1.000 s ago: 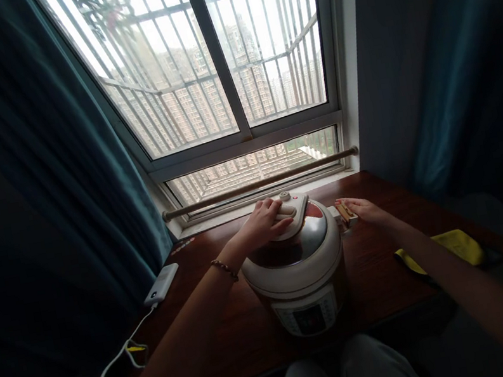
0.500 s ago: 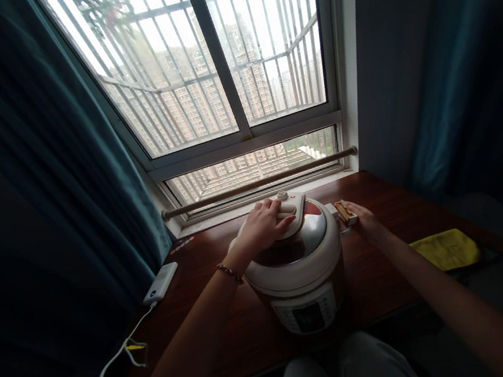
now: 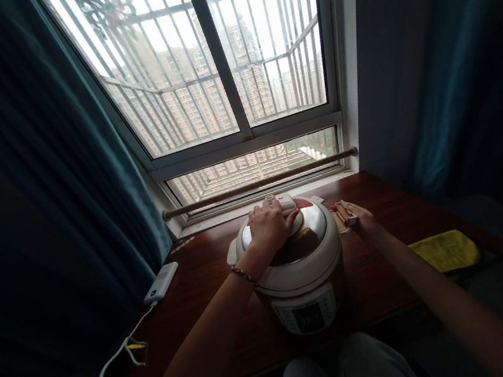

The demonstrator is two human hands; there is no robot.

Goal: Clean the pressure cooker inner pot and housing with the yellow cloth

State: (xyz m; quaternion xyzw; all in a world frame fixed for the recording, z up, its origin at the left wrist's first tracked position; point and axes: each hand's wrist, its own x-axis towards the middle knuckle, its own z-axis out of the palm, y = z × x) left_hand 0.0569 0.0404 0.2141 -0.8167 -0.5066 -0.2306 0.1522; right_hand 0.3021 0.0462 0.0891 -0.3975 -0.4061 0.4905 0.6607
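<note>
A white electric pressure cooker (image 3: 296, 281) with a dark control panel (image 3: 308, 318) stands on the brown table in front of me. Its shiny round lid (image 3: 317, 221) is on top. My left hand (image 3: 268, 227) is closed round the lid handle (image 3: 288, 205), fingers over the far side and thumb on the right. At the cooker's right side, my right hand (image 3: 364, 221) grips the side handle (image 3: 345, 214), whose inside looks brownish. Most of those right fingers are hidden behind it. White tabs show at the lid's left and right edges.
A white power bank (image 3: 161, 284) with a white cable (image 3: 111, 360) lies on the table (image 3: 216, 268) at left. A yellow cloth-like item (image 3: 445, 251) is near the right edge. Behind the table are a window rail (image 3: 260, 184) and a barred window; blue curtains (image 3: 99, 175) hang beside it.
My left hand has turned the lid, its handle swinging left at the far end. A tab has come into view at the lid's left. My right hand stays on the side handle, its grip slightly shifted.
</note>
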